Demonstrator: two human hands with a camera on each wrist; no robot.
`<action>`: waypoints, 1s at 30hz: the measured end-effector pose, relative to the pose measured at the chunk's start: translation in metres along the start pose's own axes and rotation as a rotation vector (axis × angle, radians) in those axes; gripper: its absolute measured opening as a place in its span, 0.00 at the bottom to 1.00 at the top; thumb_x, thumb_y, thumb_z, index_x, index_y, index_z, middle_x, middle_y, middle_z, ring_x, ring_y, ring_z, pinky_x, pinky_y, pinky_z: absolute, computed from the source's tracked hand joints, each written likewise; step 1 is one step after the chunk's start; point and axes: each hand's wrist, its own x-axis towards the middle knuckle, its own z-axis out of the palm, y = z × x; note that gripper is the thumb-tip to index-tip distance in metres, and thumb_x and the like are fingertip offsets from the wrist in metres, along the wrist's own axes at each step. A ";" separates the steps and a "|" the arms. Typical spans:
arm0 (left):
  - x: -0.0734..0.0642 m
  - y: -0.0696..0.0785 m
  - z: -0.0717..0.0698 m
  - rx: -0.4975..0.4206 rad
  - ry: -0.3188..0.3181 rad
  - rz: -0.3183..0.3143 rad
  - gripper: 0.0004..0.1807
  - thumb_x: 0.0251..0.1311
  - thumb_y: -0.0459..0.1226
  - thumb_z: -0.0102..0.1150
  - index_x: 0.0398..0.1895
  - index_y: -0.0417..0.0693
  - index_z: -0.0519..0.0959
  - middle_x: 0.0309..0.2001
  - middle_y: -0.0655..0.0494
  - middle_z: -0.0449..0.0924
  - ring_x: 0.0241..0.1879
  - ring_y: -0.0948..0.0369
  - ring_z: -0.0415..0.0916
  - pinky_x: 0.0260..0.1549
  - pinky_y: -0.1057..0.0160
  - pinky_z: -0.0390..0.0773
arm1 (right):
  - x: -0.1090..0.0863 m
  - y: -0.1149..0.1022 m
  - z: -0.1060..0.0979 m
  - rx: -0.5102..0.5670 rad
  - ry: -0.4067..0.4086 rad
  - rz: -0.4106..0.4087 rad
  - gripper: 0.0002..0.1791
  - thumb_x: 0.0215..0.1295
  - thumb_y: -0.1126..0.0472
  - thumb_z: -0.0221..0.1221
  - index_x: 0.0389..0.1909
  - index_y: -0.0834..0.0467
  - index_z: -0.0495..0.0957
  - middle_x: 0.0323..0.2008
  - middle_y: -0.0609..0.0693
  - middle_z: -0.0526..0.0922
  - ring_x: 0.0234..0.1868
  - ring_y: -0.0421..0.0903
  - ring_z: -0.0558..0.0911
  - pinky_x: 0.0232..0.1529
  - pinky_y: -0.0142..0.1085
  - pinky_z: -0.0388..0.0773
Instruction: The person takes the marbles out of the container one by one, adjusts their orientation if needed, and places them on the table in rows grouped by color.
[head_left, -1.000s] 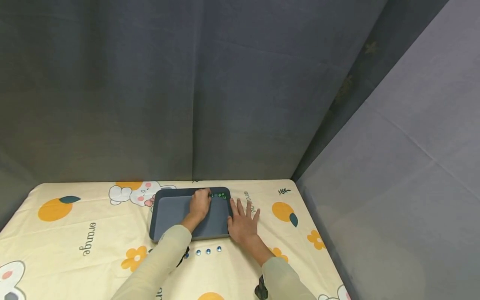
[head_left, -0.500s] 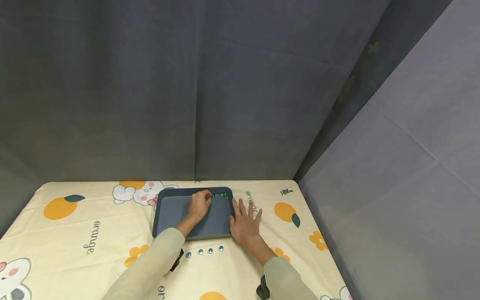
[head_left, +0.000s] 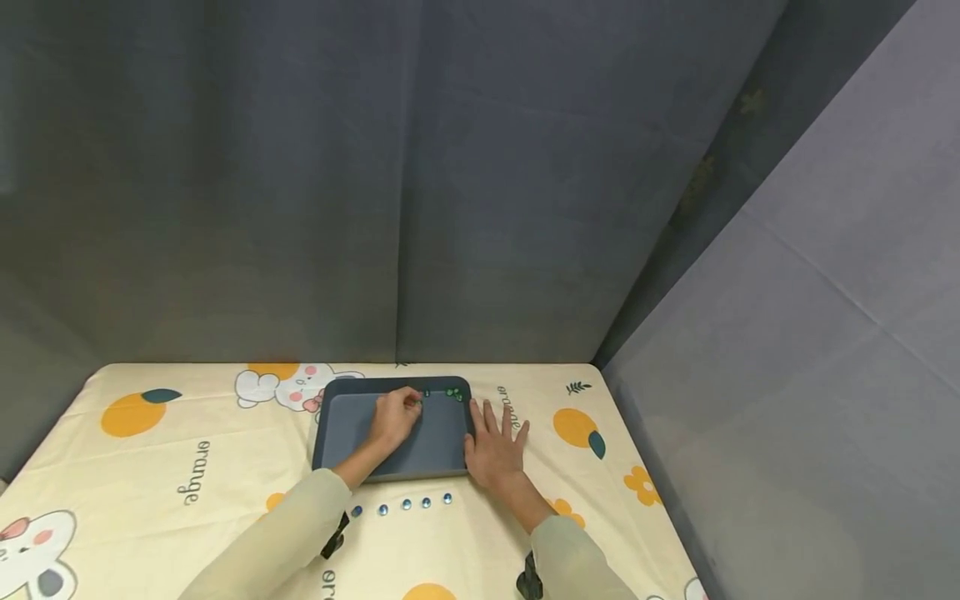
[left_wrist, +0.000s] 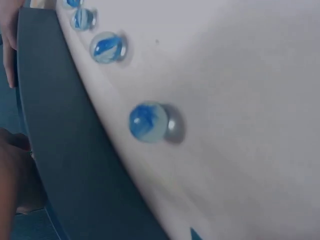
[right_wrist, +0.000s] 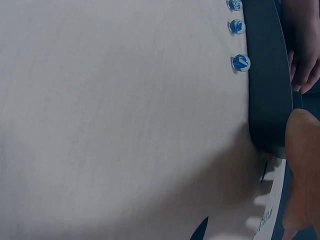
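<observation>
My left hand [head_left: 396, 415] is over the back half of the grey tray [head_left: 442, 454], its thumb and fingertips pinched together on a small greenish bead-like marble, mostly hidden by the fingers. Beside those fingertips lies one green marble [head_left: 427, 393]. A cluster of green marbles [head_left: 453, 393] sits in the tray's back right corner. My right hand [head_left: 495, 454] lies flat with spread fingers at the tray's right edge, thumb side against the rim; the right wrist view shows this hand [right_wrist: 302, 165] by the tray's corner.
Several clear marbles with blue swirls [head_left: 407, 504] form a row on the patterned tablecloth [head_left: 480, 550], just in front of the tray; one blue marble [left_wrist: 148, 122] shows large in the left wrist view. A grey curtain [head_left: 300, 208] hangs behind the table, a lighter panel [head_left: 810, 375] to the right.
My left hand has drawn slightly left and toward me within the tray, away from the green marbles. The right hand stays at the rim. More of the blue row shows as the left sleeve shifts left.
</observation>
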 end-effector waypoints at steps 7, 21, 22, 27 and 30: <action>-0.017 0.012 -0.015 -0.064 -0.053 0.001 0.07 0.55 0.27 0.66 0.38 0.39 0.85 0.32 0.52 0.85 0.32 0.59 0.83 0.34 0.59 0.83 | 0.001 0.002 -0.001 -0.020 0.005 -0.004 0.35 0.77 0.45 0.43 0.80 0.46 0.47 0.78 0.52 0.53 0.76 0.63 0.49 0.67 0.70 0.41; -0.063 0.038 -0.030 -0.149 -0.137 0.062 0.05 0.56 0.29 0.69 0.37 0.42 0.85 0.31 0.62 0.84 0.31 0.65 0.82 0.33 0.65 0.82 | 0.000 0.001 0.001 -0.015 0.004 0.003 0.35 0.77 0.45 0.43 0.80 0.46 0.48 0.78 0.52 0.53 0.76 0.63 0.48 0.67 0.70 0.41; -0.066 0.039 -0.030 -0.150 -0.144 0.071 0.05 0.57 0.29 0.69 0.37 0.42 0.85 0.31 0.61 0.84 0.31 0.65 0.82 0.34 0.65 0.82 | 0.000 0.001 0.001 -0.022 0.001 0.005 0.35 0.77 0.45 0.43 0.80 0.45 0.47 0.78 0.51 0.53 0.76 0.63 0.48 0.67 0.70 0.41; -0.082 0.047 -0.030 -0.153 -0.183 0.110 0.05 0.57 0.30 0.69 0.37 0.45 0.85 0.31 0.61 0.85 0.32 0.65 0.83 0.33 0.66 0.82 | 0.002 0.002 0.004 -0.038 0.000 0.004 0.35 0.77 0.44 0.43 0.80 0.44 0.46 0.78 0.51 0.52 0.76 0.62 0.48 0.67 0.70 0.42; -0.090 0.051 -0.029 -0.160 -0.219 0.129 0.05 0.58 0.30 0.69 0.36 0.45 0.85 0.31 0.60 0.85 0.32 0.65 0.83 0.33 0.67 0.82 | 0.002 0.002 0.004 -0.039 0.009 0.002 0.35 0.77 0.44 0.43 0.80 0.45 0.47 0.78 0.51 0.53 0.76 0.63 0.48 0.67 0.70 0.42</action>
